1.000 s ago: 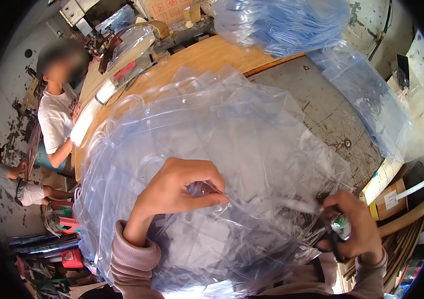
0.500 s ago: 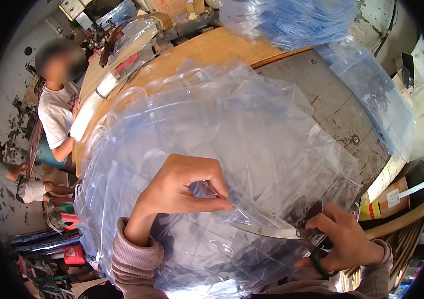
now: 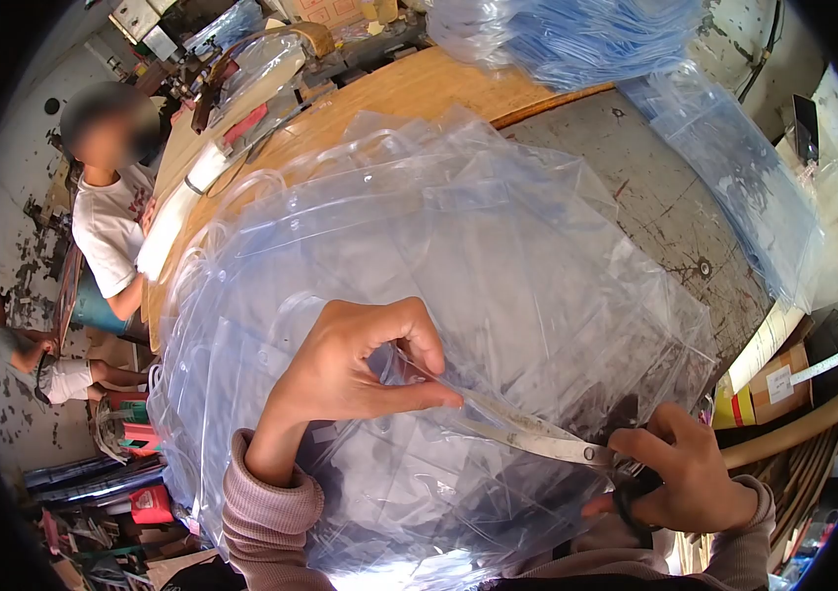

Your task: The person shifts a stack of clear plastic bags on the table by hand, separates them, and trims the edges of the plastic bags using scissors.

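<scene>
A wide spread of clear plastic bags with looped handles lies layered in front of me. My left hand pinches a piece of clear plastic between thumb and fingers above the middle of the layers. From the right, my right hand grips a pair of scissors by its dark handles. The blades point left, close together along the pinched plastic, with their tips near my left fingertips. Whether the plastic lies between the blades is hard to make out.
A tall stack of bluish plastic stands at the back on the wooden table. More plastic sheets lie at the right, near a phone and a cardboard box. At the left a person works; another sits behind.
The scissor blades have closed from a wide opening to nearly together. My right fingers have drawn in with the handles, while my left hand has barely moved.
</scene>
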Demonstrator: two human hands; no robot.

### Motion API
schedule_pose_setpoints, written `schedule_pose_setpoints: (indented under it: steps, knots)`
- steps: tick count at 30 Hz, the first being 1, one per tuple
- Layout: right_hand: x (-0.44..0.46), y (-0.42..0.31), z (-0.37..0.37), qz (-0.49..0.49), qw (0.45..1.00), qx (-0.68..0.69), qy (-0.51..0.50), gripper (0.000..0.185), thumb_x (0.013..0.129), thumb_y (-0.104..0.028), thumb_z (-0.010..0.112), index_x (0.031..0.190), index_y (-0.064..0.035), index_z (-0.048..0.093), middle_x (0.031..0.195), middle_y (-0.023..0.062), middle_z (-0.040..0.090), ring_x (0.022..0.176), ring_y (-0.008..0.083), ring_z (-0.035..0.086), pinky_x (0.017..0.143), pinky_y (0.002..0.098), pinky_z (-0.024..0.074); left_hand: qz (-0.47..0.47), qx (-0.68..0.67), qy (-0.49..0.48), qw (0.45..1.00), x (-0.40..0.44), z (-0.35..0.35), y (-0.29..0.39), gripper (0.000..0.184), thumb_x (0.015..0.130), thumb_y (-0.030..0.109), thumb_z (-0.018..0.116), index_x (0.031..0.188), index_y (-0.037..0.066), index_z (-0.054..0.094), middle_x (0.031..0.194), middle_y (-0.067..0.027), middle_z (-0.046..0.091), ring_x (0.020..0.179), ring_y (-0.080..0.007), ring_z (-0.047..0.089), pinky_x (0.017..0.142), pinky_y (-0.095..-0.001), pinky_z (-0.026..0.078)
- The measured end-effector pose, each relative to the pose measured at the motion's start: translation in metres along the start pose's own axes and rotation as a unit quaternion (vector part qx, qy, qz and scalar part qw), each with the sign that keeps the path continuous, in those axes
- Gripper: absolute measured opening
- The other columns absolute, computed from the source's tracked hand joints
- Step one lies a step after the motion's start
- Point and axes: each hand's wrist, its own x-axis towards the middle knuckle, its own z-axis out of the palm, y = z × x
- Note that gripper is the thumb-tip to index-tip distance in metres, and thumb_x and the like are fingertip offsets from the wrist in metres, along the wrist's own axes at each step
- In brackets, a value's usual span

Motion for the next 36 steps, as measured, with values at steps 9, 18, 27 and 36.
schedule_pose_setpoints:
  steps: [9, 18, 27, 36]
  knots:
    - [-0.001, 0.003, 0.006, 0.023, 0.999, -0.014, 0.020, 0.051, 0.053, -0.031, 0.086, 0.092, -0.0082, 0.064, 0.068, 0.0049, 0.037, 0.055, 0.0174, 0.039, 0.045, 0.0298, 0.0304, -0.001, 0.089, -0.016, 0.996, 0.001, -0.012, -0.005, 0.025, 0.063, 0.011, 0.082, 0.068, 0.008, 0.058, 0.061, 0.0000, 0.060, 0.053, -0.0102, 0.058, 0.047, -0.0218, 0.042]
    - [0.003, -0.001, 0.013, -0.008, 1.000, 0.008, 0.018, 0.054, 0.053, -0.036, 0.086, 0.090, -0.0055, 0.063, 0.069, 0.0070, 0.036, 0.057, 0.0185, 0.039, 0.045, 0.0299, 0.0300, 0.001, 0.022, -0.011, 1.000, -0.002, -0.005, -0.008, 0.030, 0.061, 0.009, 0.083, 0.060, 0.009, 0.052, 0.056, 0.0007, 0.054, 0.048, -0.0106, 0.048, 0.044, -0.0244, 0.033]
    - [0.005, -0.006, 0.021, 0.002, 0.999, 0.010, 0.039, 0.055, 0.052, -0.038, 0.086, 0.090, -0.0051, 0.064, 0.069, 0.0067, 0.036, 0.058, 0.0186, 0.039, 0.044, 0.0304, 0.0307, 0.006, 0.002, -0.002, 1.000, -0.004, -0.005, -0.012, 0.031, 0.060, 0.009, 0.083, 0.060, 0.009, 0.051, 0.055, 0.0002, 0.053, 0.048, -0.0111, 0.047, 0.044, -0.0250, 0.031]
    - [0.006, -0.004, 0.018, -0.014, 0.999, 0.018, 0.044, 0.055, 0.050, -0.037, 0.087, 0.088, -0.0041, 0.065, 0.068, 0.0059, 0.035, 0.054, 0.0176, 0.037, 0.042, 0.0295, 0.0279, 0.001, -0.023, 0.004, 1.000, -0.004, -0.005, -0.013, 0.030, 0.062, 0.008, 0.082, 0.061, 0.009, 0.052, 0.055, 0.0007, 0.053, 0.049, -0.0100, 0.048, 0.044, -0.0236, 0.031]
